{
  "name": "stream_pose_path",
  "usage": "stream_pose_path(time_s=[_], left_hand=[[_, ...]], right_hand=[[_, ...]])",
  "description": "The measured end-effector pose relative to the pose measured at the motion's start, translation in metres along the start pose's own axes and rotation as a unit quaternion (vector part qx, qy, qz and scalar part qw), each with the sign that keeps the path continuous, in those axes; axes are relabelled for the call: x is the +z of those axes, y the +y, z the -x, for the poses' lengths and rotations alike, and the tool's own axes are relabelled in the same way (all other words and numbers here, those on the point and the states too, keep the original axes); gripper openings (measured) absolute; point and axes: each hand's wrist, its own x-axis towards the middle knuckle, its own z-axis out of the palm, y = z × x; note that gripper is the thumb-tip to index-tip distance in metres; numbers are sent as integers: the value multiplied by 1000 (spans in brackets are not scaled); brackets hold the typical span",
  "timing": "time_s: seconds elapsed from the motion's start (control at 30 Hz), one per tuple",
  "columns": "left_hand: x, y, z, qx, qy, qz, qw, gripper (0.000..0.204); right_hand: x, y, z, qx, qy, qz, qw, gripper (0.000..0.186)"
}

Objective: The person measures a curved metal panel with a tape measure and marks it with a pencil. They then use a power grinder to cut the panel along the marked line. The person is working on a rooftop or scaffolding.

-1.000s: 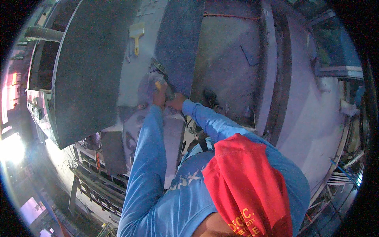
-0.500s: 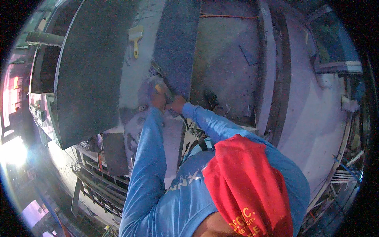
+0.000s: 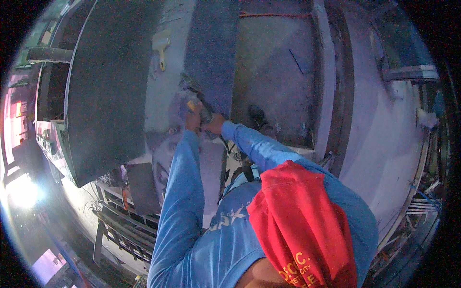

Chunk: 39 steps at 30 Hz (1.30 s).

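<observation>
Side by side, my left hand (image 3: pixel 193 118) and my right hand (image 3: pixel 215 124) are closed around a dark, long-bodied power tool that looks like an angle grinder (image 3: pixel 205 111). Its head points away from me, at the edge between a pale grey strip (image 3: pixel 165 103) and a dark blue-grey panel (image 3: pixel 211 45). Pale haze blurs the head, so I cannot tell whether it touches the surface. A dark cord (image 3: pixel 224 143) runs back beneath my right forearm. Farther off, a wide flat brush with a yellowish handle (image 3: pixel 162 50) lies on the pale strip.
A large dark sheet (image 3: pixel 110 91) stretches along the left. A brownish board (image 3: pixel 273 72) lies on the right, beside a raised pale ledge (image 3: pixel 324 86). Metal racks (image 3: pixel 122 225) stand at the lower left, near a bright light (image 3: pixel 23 193). Red cloth (image 3: pixel 302 221) covers part of the near view.
The scene has shifted slightly in view. Both hands keep their hold on the angle grinder, which stays in nearly the same place. The haze at its head has changed a little.
</observation>
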Motion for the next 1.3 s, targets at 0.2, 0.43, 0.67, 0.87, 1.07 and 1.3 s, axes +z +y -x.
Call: stream_pose_path(time_s=[0.2, 0.43, 0.67, 0.87, 1.07, 1.3], left_hand=[[8, -47, -80, 102, 63, -135, 984, 82], [-6, -2, -17, 46, 36, -104, 993, 75], [-5, 8, 30, 79, -20, -61, 995, 68], [-2, 13, 25, -26, 23, 65, 997, 72], [-5, 14, 6, 38, 18, -37, 998, 75], [-6, 18, -9, 35, 28, -29, 999, 76]], right_hand=[[7, 4, -27, -17, 14, 67, 998, 65], [14, 7, -20, 70, 3, -22, 997, 70], [-1, -11, 34, 84, -28, -55, 995, 67], [13, 8, 9, 48, 35, -35, 998, 58], [21, 21, -16, 105, 12, -78, 991, 58], [6, 3, -18, -27, 33, 28, 999, 60]])
